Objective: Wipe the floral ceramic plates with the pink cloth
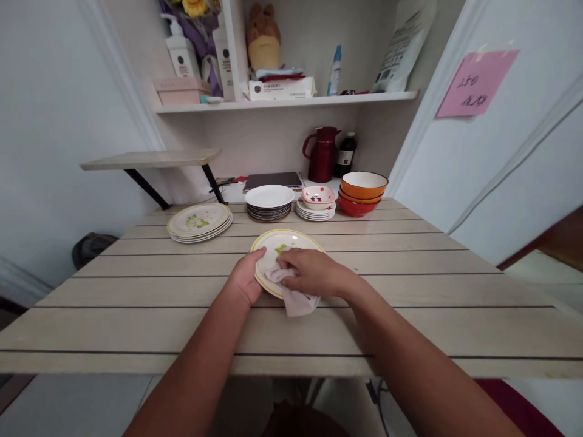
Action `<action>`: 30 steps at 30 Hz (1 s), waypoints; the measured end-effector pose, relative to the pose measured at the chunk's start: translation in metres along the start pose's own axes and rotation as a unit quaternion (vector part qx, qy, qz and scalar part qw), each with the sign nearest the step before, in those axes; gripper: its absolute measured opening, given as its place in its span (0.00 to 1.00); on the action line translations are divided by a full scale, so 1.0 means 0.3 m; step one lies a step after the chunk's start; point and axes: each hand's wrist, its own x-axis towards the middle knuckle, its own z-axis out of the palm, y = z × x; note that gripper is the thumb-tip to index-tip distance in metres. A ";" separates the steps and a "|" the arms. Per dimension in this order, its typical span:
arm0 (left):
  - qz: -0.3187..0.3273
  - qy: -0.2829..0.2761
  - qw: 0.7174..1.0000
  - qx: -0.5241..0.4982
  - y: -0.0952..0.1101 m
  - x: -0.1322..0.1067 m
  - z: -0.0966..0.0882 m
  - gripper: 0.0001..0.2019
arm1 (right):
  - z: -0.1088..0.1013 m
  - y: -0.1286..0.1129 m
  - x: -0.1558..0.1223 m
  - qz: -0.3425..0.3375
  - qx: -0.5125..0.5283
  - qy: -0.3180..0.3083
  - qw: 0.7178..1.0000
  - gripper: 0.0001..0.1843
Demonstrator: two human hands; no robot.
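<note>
A cream plate (268,244) with a yellow rim and a green leaf pattern is in front of me near the table's middle. My left hand (248,276) grips its left edge, the thumb over the rim and the other fingers hidden beneath. In my right hand (314,271) a pale pinkish cloth (300,303) is bunched and pressed against the plate's face. Part of the cloth hangs past the plate's near edge. The right hand and cloth cover the plate's lower right part.
Behind the plate, from left to right, stand stacked patterned plates (200,220), dark plates topped by a white plate (269,195), small dishes (317,209) and orange and red bowls (362,193). A red thermos jug (322,155) and a dark bottle (347,155) stand farther back, under a shelf (291,104).
</note>
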 end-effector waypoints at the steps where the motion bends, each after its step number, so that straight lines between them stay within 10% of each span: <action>1: -0.001 0.001 1.000 -0.001 0.001 0.000 0.001 0.19 | 0.004 -0.004 0.001 -0.010 0.006 0.006 1.000 0.10; 18: -0.003 -0.013 0.999 -0.032 -0.004 0.012 -0.006 0.19 | 0.006 0.006 0.023 0.103 -0.050 0.028 0.993 0.15; 30: 0.001 -0.001 0.999 -0.039 0.003 0.012 -0.006 0.18 | 0.012 -0.017 0.016 0.019 -0.007 0.007 1.000 0.12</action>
